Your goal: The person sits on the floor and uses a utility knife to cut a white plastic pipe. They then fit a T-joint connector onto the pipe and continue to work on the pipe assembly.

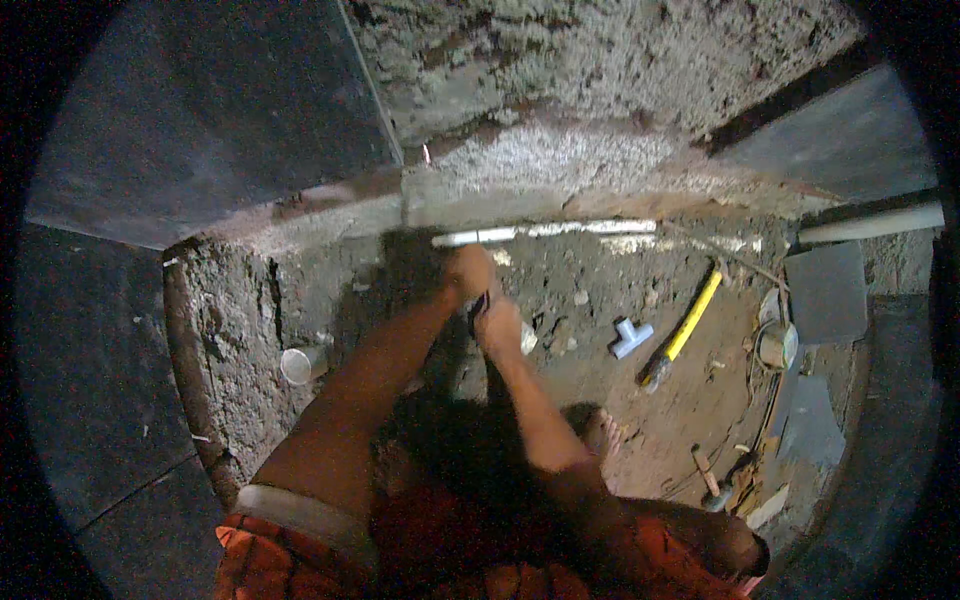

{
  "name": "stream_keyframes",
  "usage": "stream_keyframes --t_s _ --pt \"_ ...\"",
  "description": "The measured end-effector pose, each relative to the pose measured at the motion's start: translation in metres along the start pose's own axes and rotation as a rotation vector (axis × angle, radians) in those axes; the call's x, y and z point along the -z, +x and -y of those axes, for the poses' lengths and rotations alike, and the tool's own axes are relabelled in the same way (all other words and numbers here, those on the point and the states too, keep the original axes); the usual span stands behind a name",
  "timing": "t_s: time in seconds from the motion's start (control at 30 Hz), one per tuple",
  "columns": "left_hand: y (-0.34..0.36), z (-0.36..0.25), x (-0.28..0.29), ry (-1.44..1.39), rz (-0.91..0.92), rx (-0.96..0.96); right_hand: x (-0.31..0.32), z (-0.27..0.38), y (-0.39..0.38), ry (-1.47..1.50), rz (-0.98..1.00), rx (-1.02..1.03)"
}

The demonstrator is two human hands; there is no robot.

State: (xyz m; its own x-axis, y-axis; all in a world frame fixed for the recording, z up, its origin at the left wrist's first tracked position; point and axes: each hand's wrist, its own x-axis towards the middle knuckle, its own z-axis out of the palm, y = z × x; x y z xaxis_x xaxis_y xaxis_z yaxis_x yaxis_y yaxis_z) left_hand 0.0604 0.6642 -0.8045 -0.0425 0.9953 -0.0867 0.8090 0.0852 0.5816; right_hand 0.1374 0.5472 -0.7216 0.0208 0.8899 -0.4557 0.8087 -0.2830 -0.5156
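Observation:
My left hand (470, 270) and my right hand (497, 322) are close together over the dirt floor of a pit, just below a white pipe (545, 232) that runs along the foot of the rough wall. Both fists are closed on a small dark tool (479, 304) with a reddish part, held between them; motion blur hides its exact shape. A small white piece (527, 340) shows at the right edge of my right hand; whether the hand holds it is unclear.
An open pipe stub (298, 365) sticks out of the left wall. On the dirt to the right lie a pale blue T-fitting (630, 337), a yellow-handled tool (685, 330), a hammer (710, 480), a round roll (775, 345) and a grey tile (825, 293). My bare foot (600, 435) is below.

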Motion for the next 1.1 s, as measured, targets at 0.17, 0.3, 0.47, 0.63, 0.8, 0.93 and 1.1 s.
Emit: stream_keyframes --t_s 0.17,0.3,0.47,0.63,0.8,0.93,1.1 --pt "-0.005 0.029 0.006 0.162 -0.020 -0.098 0.024 0.044 -0.022 0.190 -0.141 0.073" --pt "-0.005 0.029 0.018 0.282 -0.022 -0.165 0.016 0.038 -0.025 0.100 -0.089 0.033" --pt "0.013 0.046 0.014 0.496 0.104 -0.406 0.012 0.051 -0.012 0.047 -0.151 0.144" --pt "-0.021 0.054 -0.012 0.233 -0.065 0.010 0.016 0.049 -0.029 0.176 -0.141 0.038" --pt "-0.031 0.069 -0.023 0.226 -0.087 -0.049 0.001 0.039 -0.014 0.214 -0.044 0.100" --pt "-0.002 0.037 0.002 0.627 0.003 -0.680 -0.014 0.010 -0.002 0.158 -0.161 0.028" --pt "-0.011 0.063 0.030 0.359 -0.012 -0.239 -0.003 0.048 -0.019 0.040 -0.009 0.099"
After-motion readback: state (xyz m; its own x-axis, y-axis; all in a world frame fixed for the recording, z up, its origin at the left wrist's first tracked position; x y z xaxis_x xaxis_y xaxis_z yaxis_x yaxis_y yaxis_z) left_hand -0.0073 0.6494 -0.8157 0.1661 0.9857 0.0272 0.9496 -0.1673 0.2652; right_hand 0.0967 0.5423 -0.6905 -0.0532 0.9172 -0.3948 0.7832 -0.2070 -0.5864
